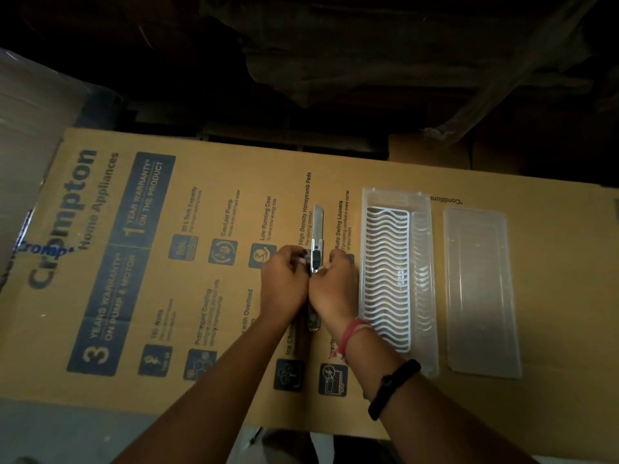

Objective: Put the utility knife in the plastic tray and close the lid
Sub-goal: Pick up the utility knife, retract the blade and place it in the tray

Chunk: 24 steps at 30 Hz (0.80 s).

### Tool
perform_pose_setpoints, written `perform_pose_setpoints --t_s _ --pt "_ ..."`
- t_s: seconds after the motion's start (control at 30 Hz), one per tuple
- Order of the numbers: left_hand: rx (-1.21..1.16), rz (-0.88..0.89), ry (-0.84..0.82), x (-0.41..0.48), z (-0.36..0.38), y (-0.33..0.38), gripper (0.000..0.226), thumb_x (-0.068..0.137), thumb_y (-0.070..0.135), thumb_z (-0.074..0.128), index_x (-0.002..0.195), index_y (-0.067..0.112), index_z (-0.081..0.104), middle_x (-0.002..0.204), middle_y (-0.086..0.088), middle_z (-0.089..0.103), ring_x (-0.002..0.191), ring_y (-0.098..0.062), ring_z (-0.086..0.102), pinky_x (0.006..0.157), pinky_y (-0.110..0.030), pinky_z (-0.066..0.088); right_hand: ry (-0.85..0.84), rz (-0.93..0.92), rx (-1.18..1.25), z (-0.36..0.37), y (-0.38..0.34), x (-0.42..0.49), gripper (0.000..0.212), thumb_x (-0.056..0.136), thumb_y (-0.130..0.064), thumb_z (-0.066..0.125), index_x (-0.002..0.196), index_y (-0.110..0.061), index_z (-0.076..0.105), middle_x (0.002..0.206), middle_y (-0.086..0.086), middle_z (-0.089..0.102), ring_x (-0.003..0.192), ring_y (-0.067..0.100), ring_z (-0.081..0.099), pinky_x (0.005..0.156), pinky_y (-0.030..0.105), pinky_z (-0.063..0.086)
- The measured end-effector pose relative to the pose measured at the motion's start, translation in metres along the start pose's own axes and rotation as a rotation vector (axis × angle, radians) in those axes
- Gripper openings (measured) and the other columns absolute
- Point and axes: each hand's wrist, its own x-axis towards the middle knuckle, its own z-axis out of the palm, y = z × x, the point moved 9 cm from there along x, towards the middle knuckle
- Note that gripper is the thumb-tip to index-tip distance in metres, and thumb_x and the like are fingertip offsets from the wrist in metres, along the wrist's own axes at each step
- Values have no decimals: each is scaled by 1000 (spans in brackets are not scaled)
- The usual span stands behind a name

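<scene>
Fingers (pixel 303 259) of both hands: closed on the knife (pixel 317 236). Step: pickup. Tray (pixel 397 195), open, just right; lid (pixel 482 289) beyond. Lift and rightward carry judged required.

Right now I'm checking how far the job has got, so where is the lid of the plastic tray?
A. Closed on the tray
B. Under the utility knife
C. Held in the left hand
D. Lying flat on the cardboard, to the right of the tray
D: the lid lies flat on the cardboard, just right of the open plastic tray, while both hands are at the utility knife.
</scene>
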Motion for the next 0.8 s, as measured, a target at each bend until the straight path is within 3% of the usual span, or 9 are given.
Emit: perform_pose_setpoints --t_s 0.1,0.17,0.23,0.3,0.37,0.63,0.73,0.8 --pt "-119 -136 -28 5 5 -10 24 91 9 54 109 5 69 101 -13 73 89 -22 67 80 -35 54 -20 24 104 8 7 2 35 87 -7 44 121 -2 53 107 18 62 95 34 60 70 31 43" --pt "-137 -183 -61 9 10 -14 23 90 10 55 106 4 70 98 -13 73 89 -25 68 80 -38 56 -17 68 191 12 12 2 42 91 -10 45 132 -4 49 116 18 63 105 34 60 83 37 51" --pt "-197 -242 -94 10 13 -18 20 90 11 58 102 4 71 94 -14 74 85 -25 69 77 -37 57 7 109 294 13 16 2 35 93 -12 50 126 -3 55 120 19 64 109 34 61 92 42 51" --pt "-329 -326 -132 7 16 -22 15 89 8 61 97 2 73 87 -15 73 76 -25 68 69 -35 58 27 131 420 13 19 1 11 92 -14 55 99 -10 63 104 17 69 96 31 66 86 44 54" --pt "-434 -394 -160 5 16 -25 14 88 5 62 94 -1 73 78 -15 71 66 -24 65 63 -33 56 31 140 506 12 20 1 12 92 -15 57 83 -19 64 88 10 71 84 26 69 78 40 57" --pt "-681 -490 -295 -7 22 -27 20 88 3 62 101 -10 67 64 -9 68 54 -16 60 54 -24 53 15 145 684 6 14 -6 19 90 -25 62 89 -7 67 67 -1 67 56 9 62 57 24 52" --pt "-768 -495 -318 -12 20 -20 18 89 6 60 97 -7 69 57 -4 65 52 -13 57 52 -21 52 -12 115 720 5 9 -8 15 91 -24 61 83 -12 64 66 5 66 54 14 59 58 28 52" --pt "-776 -466 -311 -9 15 -13 25 89 14 63 98 -8 69 61 -7 64 56 -14 57 52 -22 51 -18 81 727 4 6 -9 15 90 -24 61 87 -10 66 77 12 71 64 20 65 66 36 57"
